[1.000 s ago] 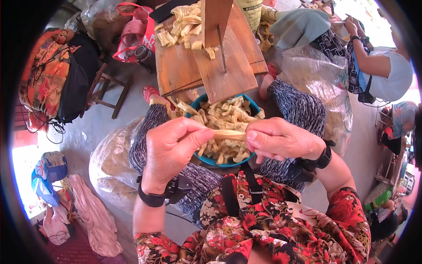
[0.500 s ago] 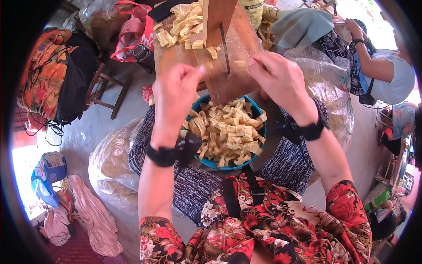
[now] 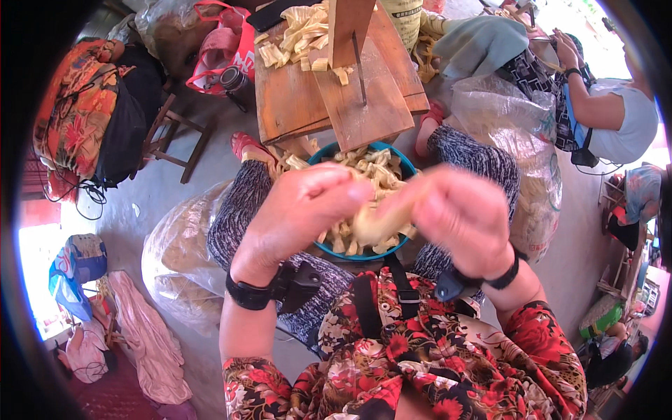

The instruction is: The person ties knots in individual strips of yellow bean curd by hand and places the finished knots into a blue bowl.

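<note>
A pale yellow, flat strip [image 3: 386, 215], smeared by motion, stretches between my two hands above a blue basin [image 3: 408, 166]. My left hand [image 3: 301, 210] pinches its left end, and the fingers of my right hand [image 3: 462, 217] close on the other end. Heaped in the basin are many short, curled pale yellow pieces [image 3: 381, 173], partly hidden by my hands. Beyond it, a thin dark blade [image 3: 360, 70] stands by an upright wooden post [image 3: 348, 31] on a sloping board [image 3: 371, 119]. The strip's exact material I cannot tell.
A wooden bench [image 3: 280, 105] bears more yellow strips [image 3: 301, 35] and a dark flat object [image 3: 280, 12]. Clear plastic bags [image 3: 182, 259] flank my legs. A red bag [image 3: 220, 49], black flask [image 3: 234, 80] and wooden stool [image 3: 178, 140] stand left. Another person [image 3: 609, 105] sits right.
Both hands have come down and toward me, from beside the blade to above the basin. A longer strip now shows between them; small pieces showed at the fingertips before.
</note>
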Action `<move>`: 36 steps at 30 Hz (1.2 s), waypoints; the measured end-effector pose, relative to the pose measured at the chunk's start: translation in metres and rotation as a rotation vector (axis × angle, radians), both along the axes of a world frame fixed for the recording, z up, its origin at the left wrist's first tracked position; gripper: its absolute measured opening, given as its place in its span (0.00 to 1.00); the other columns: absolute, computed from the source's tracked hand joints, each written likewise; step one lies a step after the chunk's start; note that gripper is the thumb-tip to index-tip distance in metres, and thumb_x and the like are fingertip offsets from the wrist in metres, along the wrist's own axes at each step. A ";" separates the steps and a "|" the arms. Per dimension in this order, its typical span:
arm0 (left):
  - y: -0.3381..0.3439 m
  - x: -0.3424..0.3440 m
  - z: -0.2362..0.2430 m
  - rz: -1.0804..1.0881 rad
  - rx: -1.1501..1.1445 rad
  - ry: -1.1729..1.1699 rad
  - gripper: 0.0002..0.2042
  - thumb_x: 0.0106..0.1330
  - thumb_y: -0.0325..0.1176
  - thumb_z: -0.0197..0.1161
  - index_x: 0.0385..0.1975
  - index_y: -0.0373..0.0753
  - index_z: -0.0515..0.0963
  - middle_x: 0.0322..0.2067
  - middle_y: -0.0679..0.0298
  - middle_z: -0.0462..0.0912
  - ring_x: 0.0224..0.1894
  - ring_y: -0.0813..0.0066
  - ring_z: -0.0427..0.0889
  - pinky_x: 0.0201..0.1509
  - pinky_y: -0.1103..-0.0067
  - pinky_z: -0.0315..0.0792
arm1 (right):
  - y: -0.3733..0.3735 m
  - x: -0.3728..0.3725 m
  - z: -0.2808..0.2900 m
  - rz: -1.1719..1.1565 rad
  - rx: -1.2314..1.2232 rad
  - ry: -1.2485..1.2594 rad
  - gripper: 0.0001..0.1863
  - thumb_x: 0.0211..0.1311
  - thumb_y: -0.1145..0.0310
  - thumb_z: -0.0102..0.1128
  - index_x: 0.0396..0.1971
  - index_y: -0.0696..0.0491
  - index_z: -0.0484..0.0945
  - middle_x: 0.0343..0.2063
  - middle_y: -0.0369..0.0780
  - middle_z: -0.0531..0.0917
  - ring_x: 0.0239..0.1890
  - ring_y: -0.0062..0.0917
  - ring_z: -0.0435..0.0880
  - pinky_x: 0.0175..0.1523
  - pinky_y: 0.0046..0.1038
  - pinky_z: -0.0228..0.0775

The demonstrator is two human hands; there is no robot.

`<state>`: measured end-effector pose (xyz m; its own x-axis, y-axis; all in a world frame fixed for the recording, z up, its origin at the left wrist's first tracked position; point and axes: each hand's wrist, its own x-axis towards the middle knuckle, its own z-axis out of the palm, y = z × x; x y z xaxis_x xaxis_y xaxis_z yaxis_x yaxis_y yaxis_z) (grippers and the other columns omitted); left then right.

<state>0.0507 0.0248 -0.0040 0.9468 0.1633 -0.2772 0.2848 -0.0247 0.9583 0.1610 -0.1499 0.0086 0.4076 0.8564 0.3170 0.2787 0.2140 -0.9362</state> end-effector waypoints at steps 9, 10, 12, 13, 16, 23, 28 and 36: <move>-0.032 0.005 0.001 0.254 -0.560 -0.219 0.10 0.52 0.19 0.60 0.34 0.34 0.74 0.30 0.65 0.78 0.32 0.80 0.78 0.35 0.85 0.71 | 0.002 -0.011 -0.025 -0.039 -0.259 0.727 0.12 0.60 0.63 0.55 0.25 0.58 0.73 0.17 0.31 0.75 0.18 0.11 0.72 0.22 0.13 0.63; -0.031 0.005 -0.001 0.217 -0.641 -0.149 0.11 0.51 0.18 0.61 0.35 0.34 0.73 0.30 0.66 0.78 0.32 0.81 0.78 0.34 0.86 0.72 | 0.002 -0.013 -0.028 -0.037 -0.257 0.729 0.12 0.60 0.63 0.55 0.25 0.58 0.73 0.17 0.31 0.75 0.18 0.11 0.72 0.22 0.13 0.63; -0.030 0.002 -0.007 0.238 -0.568 -0.159 0.09 0.52 0.20 0.62 0.33 0.33 0.74 0.27 0.67 0.78 0.30 0.82 0.77 0.33 0.85 0.72 | 0.003 -0.013 -0.038 -0.179 -0.215 0.602 0.11 0.59 0.65 0.57 0.23 0.58 0.72 0.19 0.30 0.73 0.19 0.08 0.69 0.22 0.12 0.61; -0.029 0.003 -0.009 0.289 -0.418 -0.139 0.08 0.53 0.20 0.62 0.32 0.33 0.75 0.26 0.67 0.78 0.30 0.82 0.77 0.32 0.85 0.72 | 0.005 -0.015 -0.045 -0.350 -0.201 0.427 0.09 0.57 0.68 0.59 0.27 0.57 0.71 0.21 0.30 0.73 0.20 0.06 0.67 0.22 0.10 0.58; -0.037 0.007 -0.016 0.400 -0.127 -0.163 0.05 0.54 0.20 0.60 0.30 0.33 0.76 0.24 0.67 0.78 0.28 0.83 0.77 0.32 0.85 0.72 | 0.001 -0.016 -0.043 -0.234 -0.132 0.328 0.16 0.56 0.75 0.57 0.45 0.56 0.68 0.27 0.31 0.75 0.20 0.04 0.66 0.22 0.10 0.58; -0.029 0.002 -0.022 0.378 -0.441 -0.173 0.12 0.57 0.24 0.53 0.42 0.32 0.71 0.31 0.60 0.79 0.28 0.76 0.79 0.33 0.83 0.73 | -0.002 -0.006 -0.038 0.004 -0.050 1.017 0.18 0.58 0.79 0.49 0.50 0.57 0.64 0.33 0.37 0.78 0.18 0.07 0.70 0.18 0.10 0.59; -0.021 -0.001 -0.012 0.007 -0.726 0.160 0.13 0.60 0.35 0.51 0.40 0.33 0.72 0.24 0.64 0.77 0.24 0.78 0.77 0.26 0.86 0.70 | 0.001 -0.006 -0.026 -0.028 -0.123 0.707 0.19 0.59 0.78 0.50 0.51 0.58 0.63 0.32 0.38 0.79 0.23 0.09 0.72 0.25 0.10 0.62; -0.031 0.001 -0.005 0.108 -0.330 0.158 0.09 0.59 0.34 0.59 0.33 0.34 0.74 0.22 0.69 0.75 0.21 0.87 0.72 0.22 0.90 0.65 | -0.006 -0.003 -0.030 -0.104 -0.338 -0.035 0.08 0.61 0.68 0.52 0.27 0.57 0.72 0.19 0.28 0.70 0.20 0.11 0.65 0.22 0.16 0.57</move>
